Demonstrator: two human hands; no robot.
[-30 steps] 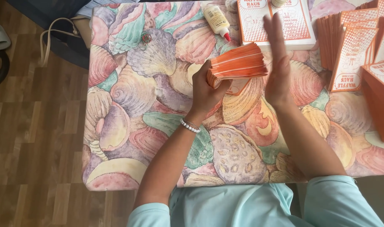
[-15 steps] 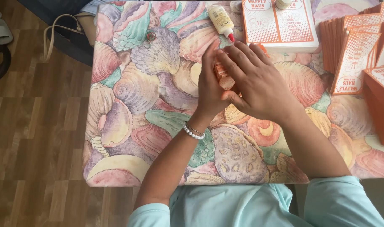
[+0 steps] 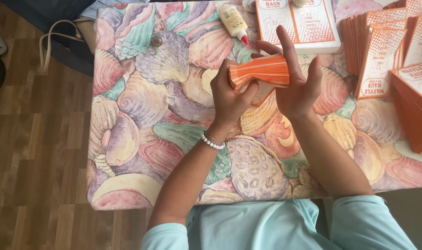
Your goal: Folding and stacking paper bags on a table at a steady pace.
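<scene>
Since half a second ago the right hand (image 3: 298, 83) has lifted off the work and opened up, so the orange folded card piece (image 3: 261, 72) shows again between the two hands, where before it lay hidden under the fingers. Now the left hand (image 3: 229, 95) grasps the piece's left end, thumb pressed up under it, while the right hand steadies the right end with fingers spread and pointing far, palm against the card. The piece sits raised just above the table (image 3: 141, 153), which is covered in a cloth printed with big pastel seashells, near the far middle of it. A bead bracelet (image 3: 212, 142) circles the left wrist.

Just beyond the hands lies a glue bottle (image 3: 234, 21) with a red tip, on its side. Right of it rests a flat white-and-orange printed sheet (image 3: 296, 23). Stacks of orange printed cards (image 3: 386, 55) stand along the right edge, well apart from the hands. A bag strap (image 3: 58, 41) lies on the wooden floor to the far left.
</scene>
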